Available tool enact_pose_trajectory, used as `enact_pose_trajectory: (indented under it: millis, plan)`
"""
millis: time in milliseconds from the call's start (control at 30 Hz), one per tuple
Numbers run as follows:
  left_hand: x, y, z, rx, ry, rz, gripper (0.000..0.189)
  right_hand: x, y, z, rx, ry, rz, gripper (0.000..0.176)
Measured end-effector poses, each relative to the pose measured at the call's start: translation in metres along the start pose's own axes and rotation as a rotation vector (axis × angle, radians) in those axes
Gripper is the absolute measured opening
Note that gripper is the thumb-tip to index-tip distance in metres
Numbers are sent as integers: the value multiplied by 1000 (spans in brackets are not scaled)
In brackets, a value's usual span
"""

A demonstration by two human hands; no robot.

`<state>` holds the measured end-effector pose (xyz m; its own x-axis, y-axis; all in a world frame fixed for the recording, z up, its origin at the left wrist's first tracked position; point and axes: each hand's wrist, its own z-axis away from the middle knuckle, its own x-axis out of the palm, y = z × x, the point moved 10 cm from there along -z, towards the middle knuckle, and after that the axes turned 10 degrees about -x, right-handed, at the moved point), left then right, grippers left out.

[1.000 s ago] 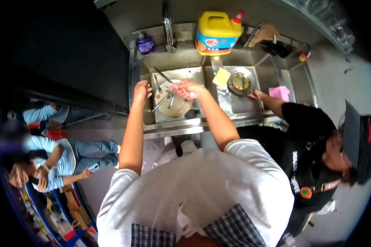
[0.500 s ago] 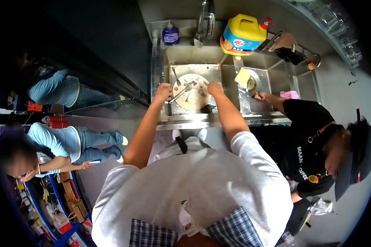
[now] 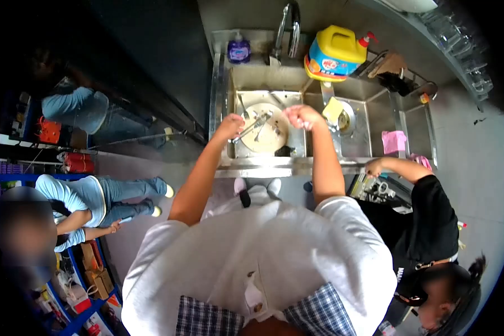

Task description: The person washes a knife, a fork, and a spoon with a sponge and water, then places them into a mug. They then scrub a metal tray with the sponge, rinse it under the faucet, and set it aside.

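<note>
Steel sink at twelve o'clock contains a pale round plate, near which curled left hand at nine and half-curled right hand at two, their grips impossible to tell, flank metal cutlery, probably kept together by this plate.

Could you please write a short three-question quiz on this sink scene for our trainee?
1. True or false: the purple bottle stands to the left of the tap.
2. Which colour is the pump on the big yellow jug?
a) green
b) red
c) white
3. Fill the gap: in the left basin, the cutlery lies across a round, pale ____.

Key: 1 true; 2 b; 3 plate.
</note>
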<state>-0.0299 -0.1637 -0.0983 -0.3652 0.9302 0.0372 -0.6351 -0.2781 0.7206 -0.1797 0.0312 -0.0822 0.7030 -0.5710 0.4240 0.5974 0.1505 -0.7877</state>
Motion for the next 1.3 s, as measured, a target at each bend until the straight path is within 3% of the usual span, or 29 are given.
enact_pose_trajectory:
  millis: [33,100,200,233,267,367,400,500,533,600,733,833,933,1033,1100,1133,1167,1233,1267,1300]
  plan:
    - [0,1,-3,-27,6,-12,21,19,-14,10,-32,-75,-306,25]
    - [6,6,-18,-41,-41,-5,22,-6,48,-8,289,16,-281,24]
    - [27,24,-17,-20,-60,-98,21,-30,80,-24,161,-75,663,21]
    - [29,24,-30,-11,-89,-123,35,-35,58,-32,106,-98,1009,21]
    - [31,45,-29,12,-70,-112,42,-2,32,0,118,-12,659,18]
    - [44,76,21,74,44,16,68,34,-21,44,-133,101,383,17]
    - [57,79,17,77,-44,47,73,42,-28,56,-160,90,291,17]
    - [102,120,48,200,-419,171,35,69,-55,82,-222,36,329,21]
    - [101,128,47,281,-347,165,18,70,-58,85,-247,7,319,21]
    - [109,143,59,341,-358,92,16,73,-65,91,-279,-41,324,22]
    - [127,170,90,505,-299,51,14,95,-113,109,-542,-88,444,17]
    - [120,212,111,689,-105,-22,22,95,-132,127,-561,-111,541,15]
    - [96,220,109,607,-48,240,25,89,-181,167,-743,-56,892,17]
    - [70,169,88,496,6,255,19,114,-255,232,-1123,-20,1001,14]
    - [59,124,80,377,55,238,16,136,-308,275,-1221,35,1072,14]
    - [50,97,74,331,81,265,15,152,-341,302,-1370,65,1134,13]
    - [41,72,71,282,105,288,15,149,-367,312,-1326,195,1031,13]
    - [27,29,77,155,171,368,14,170,-427,344,-1624,285,828,18]
    - [21,9,79,88,202,405,13,173,-454,345,-1615,297,686,20]
    - [17,-4,80,73,210,420,13,193,-484,354,-1739,322,796,20]
